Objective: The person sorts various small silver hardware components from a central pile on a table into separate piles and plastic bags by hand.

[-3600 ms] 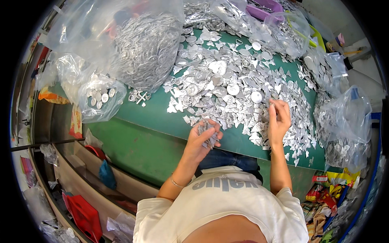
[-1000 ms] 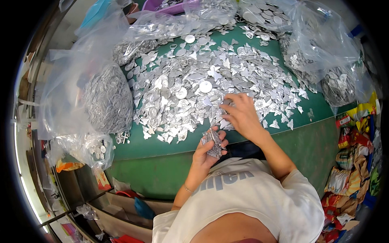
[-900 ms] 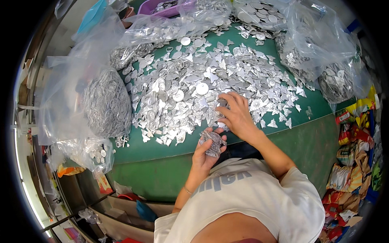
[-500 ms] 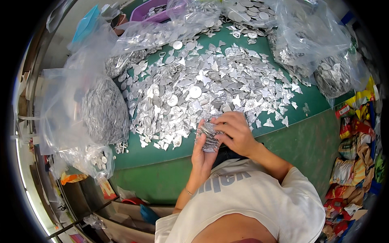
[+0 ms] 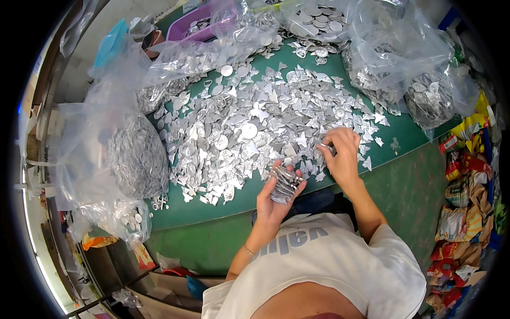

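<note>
My left hand [image 5: 272,198] grips a stack of thin silver metal pieces [image 5: 285,184], held just off the near edge of the green table [image 5: 223,204]. My right hand [image 5: 341,155] reaches onto the table and pinches one silver piece [image 5: 325,146] at the near right side of the heap. A wide heap of flat silver metal pieces [image 5: 249,125], round, heart-shaped and jagged, covers the middle of the table in front of both hands.
Clear plastic bags of silver pieces lie around the heap: a large bag [image 5: 130,157] at the left, bags [image 5: 404,64] at the far right, another bag [image 5: 207,50] at the back. A purple basket [image 5: 191,26] stands behind. Coloured wrappers [image 5: 467,175] pile at the right.
My right hand has left the stack and moved right onto the heap, where it now pinches a single piece. My left hand still holds the stack, slightly lower.
</note>
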Action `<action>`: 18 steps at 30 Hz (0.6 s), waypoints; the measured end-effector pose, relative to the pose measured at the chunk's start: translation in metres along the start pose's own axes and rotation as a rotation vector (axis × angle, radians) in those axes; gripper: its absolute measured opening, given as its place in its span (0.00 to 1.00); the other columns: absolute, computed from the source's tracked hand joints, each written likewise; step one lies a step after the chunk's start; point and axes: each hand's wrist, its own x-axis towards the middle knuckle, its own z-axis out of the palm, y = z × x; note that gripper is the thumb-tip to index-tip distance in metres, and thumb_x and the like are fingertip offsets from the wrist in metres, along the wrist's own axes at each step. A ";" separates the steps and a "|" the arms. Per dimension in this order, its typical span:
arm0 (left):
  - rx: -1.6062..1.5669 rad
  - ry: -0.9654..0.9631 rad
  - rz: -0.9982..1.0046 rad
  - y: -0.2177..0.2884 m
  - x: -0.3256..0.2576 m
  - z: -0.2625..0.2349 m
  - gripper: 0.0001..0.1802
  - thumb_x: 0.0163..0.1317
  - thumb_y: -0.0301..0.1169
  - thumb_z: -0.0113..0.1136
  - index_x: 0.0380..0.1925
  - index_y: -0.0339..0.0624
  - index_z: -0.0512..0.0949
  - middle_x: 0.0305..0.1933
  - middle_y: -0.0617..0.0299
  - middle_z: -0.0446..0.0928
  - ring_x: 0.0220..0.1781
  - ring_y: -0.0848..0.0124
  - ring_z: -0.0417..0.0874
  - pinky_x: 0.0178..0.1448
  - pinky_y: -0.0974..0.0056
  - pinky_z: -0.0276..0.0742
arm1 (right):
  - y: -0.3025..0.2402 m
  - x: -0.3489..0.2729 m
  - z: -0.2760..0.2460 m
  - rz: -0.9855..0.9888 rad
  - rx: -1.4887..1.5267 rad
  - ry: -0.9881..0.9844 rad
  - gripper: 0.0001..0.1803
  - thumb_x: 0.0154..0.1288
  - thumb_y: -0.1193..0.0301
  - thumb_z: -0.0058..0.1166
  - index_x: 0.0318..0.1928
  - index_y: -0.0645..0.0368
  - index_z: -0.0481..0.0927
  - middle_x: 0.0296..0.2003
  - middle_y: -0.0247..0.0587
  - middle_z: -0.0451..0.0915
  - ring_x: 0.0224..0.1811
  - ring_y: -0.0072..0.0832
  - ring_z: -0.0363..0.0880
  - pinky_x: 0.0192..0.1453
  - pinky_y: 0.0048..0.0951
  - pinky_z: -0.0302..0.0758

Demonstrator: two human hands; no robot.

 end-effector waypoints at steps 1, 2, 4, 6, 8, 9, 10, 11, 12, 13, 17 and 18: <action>0.043 0.038 0.012 -0.002 0.001 0.006 0.25 0.59 0.32 0.56 0.57 0.49 0.63 0.53 0.55 0.69 0.60 0.53 0.67 0.63 0.43 0.65 | -0.005 -0.002 0.001 -0.002 0.114 0.033 0.11 0.43 0.76 0.63 0.29 0.59 0.75 0.35 0.38 0.76 0.41 0.36 0.72 0.49 0.37 0.62; 0.098 0.059 0.022 -0.004 0.003 0.009 0.27 0.58 0.31 0.56 0.58 0.47 0.61 0.54 0.55 0.68 0.60 0.55 0.68 0.63 0.44 0.65 | -0.013 -0.005 0.004 -0.004 0.228 0.065 0.10 0.43 0.77 0.63 0.28 0.59 0.75 0.33 0.37 0.76 0.39 0.36 0.73 0.47 0.36 0.64; 0.167 0.114 0.031 -0.007 0.006 0.006 0.28 0.58 0.31 0.58 0.59 0.49 0.62 0.56 0.54 0.68 0.61 0.56 0.67 0.63 0.45 0.64 | -0.029 -0.007 0.009 -0.086 0.360 0.076 0.08 0.44 0.77 0.62 0.26 0.60 0.75 0.30 0.38 0.77 0.34 0.36 0.74 0.42 0.35 0.66; 0.226 0.135 0.017 -0.006 0.009 0.002 0.30 0.59 0.34 0.56 0.61 0.51 0.60 0.58 0.54 0.66 0.62 0.59 0.67 0.64 0.47 0.63 | -0.042 -0.005 0.004 -0.232 0.344 -0.071 0.06 0.47 0.77 0.61 0.27 0.60 0.76 0.31 0.39 0.78 0.35 0.36 0.76 0.42 0.35 0.68; 0.173 0.108 0.036 -0.009 0.010 0.004 0.34 0.58 0.36 0.57 0.64 0.51 0.56 0.59 0.54 0.65 0.62 0.58 0.67 0.63 0.46 0.64 | -0.043 -0.010 0.007 -0.148 0.500 -0.096 0.06 0.48 0.78 0.60 0.29 0.61 0.78 0.32 0.39 0.78 0.36 0.37 0.76 0.44 0.35 0.69; 0.148 0.093 0.045 -0.010 0.011 0.008 0.36 0.58 0.37 0.58 0.65 0.52 0.53 0.60 0.54 0.64 0.62 0.58 0.67 0.63 0.45 0.64 | -0.042 -0.012 0.009 -0.106 0.577 -0.108 0.06 0.48 0.78 0.60 0.30 0.61 0.78 0.33 0.39 0.79 0.37 0.37 0.77 0.45 0.35 0.70; 0.191 0.061 0.033 -0.009 0.011 0.009 0.38 0.58 0.41 0.57 0.66 0.53 0.51 0.63 0.53 0.61 0.63 0.54 0.65 0.63 0.43 0.64 | -0.039 -0.011 0.005 -0.037 0.669 -0.146 0.07 0.50 0.78 0.59 0.33 0.62 0.79 0.36 0.40 0.79 0.41 0.36 0.77 0.49 0.34 0.70; 0.169 0.026 0.014 -0.007 0.012 0.009 0.38 0.57 0.42 0.57 0.65 0.54 0.52 0.63 0.53 0.61 0.63 0.53 0.64 0.63 0.41 0.63 | -0.034 -0.008 0.002 -0.023 0.655 -0.135 0.08 0.51 0.78 0.58 0.34 0.62 0.79 0.37 0.41 0.79 0.42 0.36 0.76 0.50 0.34 0.70; 0.144 -0.007 -0.004 -0.006 0.012 0.008 0.38 0.57 0.43 0.58 0.65 0.54 0.53 0.64 0.53 0.60 0.63 0.52 0.64 0.62 0.40 0.62 | -0.027 -0.003 0.001 -0.008 0.642 -0.128 0.09 0.51 0.79 0.57 0.36 0.63 0.79 0.38 0.42 0.79 0.44 0.36 0.76 0.51 0.33 0.70; 0.121 -0.041 -0.021 -0.005 0.011 0.007 0.38 0.57 0.44 0.58 0.65 0.55 0.54 0.65 0.53 0.60 0.63 0.50 0.64 0.62 0.39 0.62 | -0.019 0.005 -0.001 0.005 0.630 -0.120 0.10 0.52 0.79 0.56 0.37 0.63 0.79 0.39 0.42 0.79 0.45 0.36 0.76 0.52 0.33 0.69; -0.031 -0.126 -0.079 -0.005 0.012 -0.009 0.32 0.57 0.46 0.58 0.61 0.61 0.61 0.63 0.56 0.61 0.63 0.51 0.63 0.60 0.34 0.63 | 0.039 0.057 0.007 0.053 0.192 -0.035 0.19 0.57 0.68 0.55 0.48 0.63 0.74 0.48 0.50 0.74 0.55 0.43 0.69 0.58 0.38 0.64; -0.071 -0.107 -0.074 -0.006 0.013 -0.011 0.32 0.56 0.38 0.60 0.61 0.57 0.60 0.58 0.54 0.65 0.59 0.51 0.68 0.57 0.39 0.69 | 0.050 0.070 0.008 -0.016 0.003 -0.019 0.23 0.58 0.63 0.56 0.51 0.62 0.72 0.51 0.51 0.71 0.58 0.46 0.65 0.61 0.42 0.60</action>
